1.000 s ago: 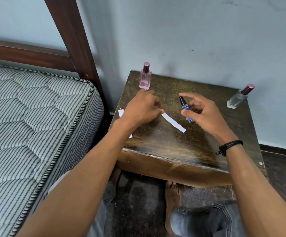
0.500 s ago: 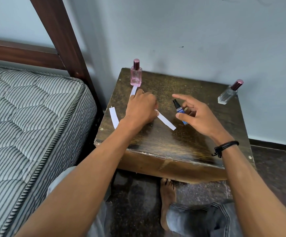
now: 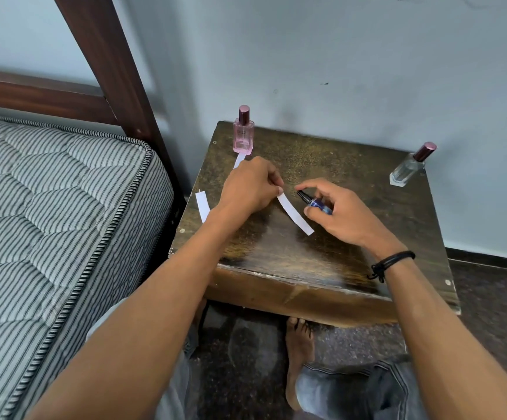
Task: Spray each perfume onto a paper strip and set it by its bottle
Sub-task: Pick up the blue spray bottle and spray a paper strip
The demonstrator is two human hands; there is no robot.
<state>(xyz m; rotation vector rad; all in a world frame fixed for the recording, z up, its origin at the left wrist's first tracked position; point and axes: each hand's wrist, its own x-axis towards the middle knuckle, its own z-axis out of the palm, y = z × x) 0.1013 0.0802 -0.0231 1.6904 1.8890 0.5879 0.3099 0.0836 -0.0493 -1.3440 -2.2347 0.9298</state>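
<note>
1. Left hand (image 3: 250, 189): fingers (image 3: 275, 189) pinch the paper strip (image 3: 295, 214) by one end, over the tabletop (image 3: 352, 159).
2. Right hand (image 3: 341, 212) grips the blue bottle (image 3: 314, 202), nozzle (image 3: 302, 195) beside strip.
3. Judged: spraying step in hand; next, press nozzle aimed at strip.

This is looking like a bedroom in a home. A striped, quilted mattress (image 3: 49, 213) is lying in a dark wooden bed frame (image 3: 109, 71), and a small, worn wooden table (image 3: 291, 259) is standing just beside it against a pale blue painted wall (image 3: 337, 56). A person's bare foot (image 3: 299, 359) is resting on the dark speckled floor (image 3: 494, 313) below the table.
</note>
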